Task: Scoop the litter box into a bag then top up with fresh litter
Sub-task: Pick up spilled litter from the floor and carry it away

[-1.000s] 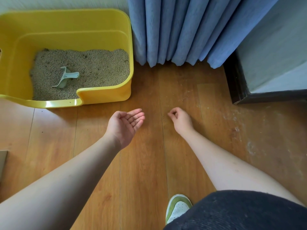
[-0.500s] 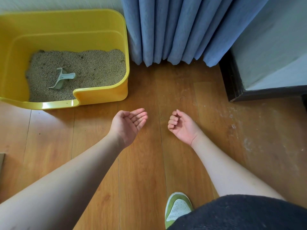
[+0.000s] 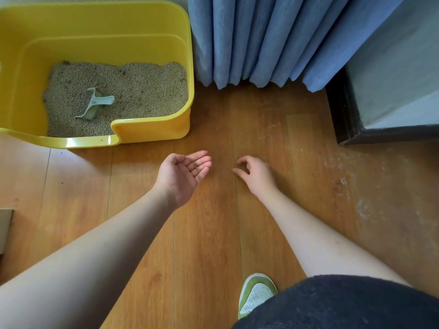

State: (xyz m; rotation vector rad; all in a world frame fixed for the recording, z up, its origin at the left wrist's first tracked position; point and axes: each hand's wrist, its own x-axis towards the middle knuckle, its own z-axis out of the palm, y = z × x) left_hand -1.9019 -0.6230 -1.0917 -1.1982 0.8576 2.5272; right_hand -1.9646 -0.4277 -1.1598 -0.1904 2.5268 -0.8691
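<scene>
Here, in the head view, the litter box (image 3: 152, 22) is set on the floor (image 3: 206, 233), with the scoop (image 3: 93, 105) lying in its litter (image 3: 142, 91). In front of the box, the left hand (image 3: 184, 173) is held palm-up, fingers spread, carrying a few granules (image 3: 198, 171). Just beside it, the right hand (image 3: 257, 173) is lowered to the floor, thumb and forefinger nearly pinched.

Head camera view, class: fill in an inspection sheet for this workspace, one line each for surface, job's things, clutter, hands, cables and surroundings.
Surface: wooden floor, dusty whitish marks at right, a few stray grains near the hands.
Job's things: yellow litter box holds litter; a pale scoop lies in it. No bag seen.
Clutter: cardboard edge at left.
Hands: left hand cupped palm up, a few grains on its fingers; right hand low over the floor, thumb and forefinger close; whether they hold a grain, cannot tell.
Cables: nothing seen.
Surroundings: blue curtain, dark furniture base, green shoe.
</scene>
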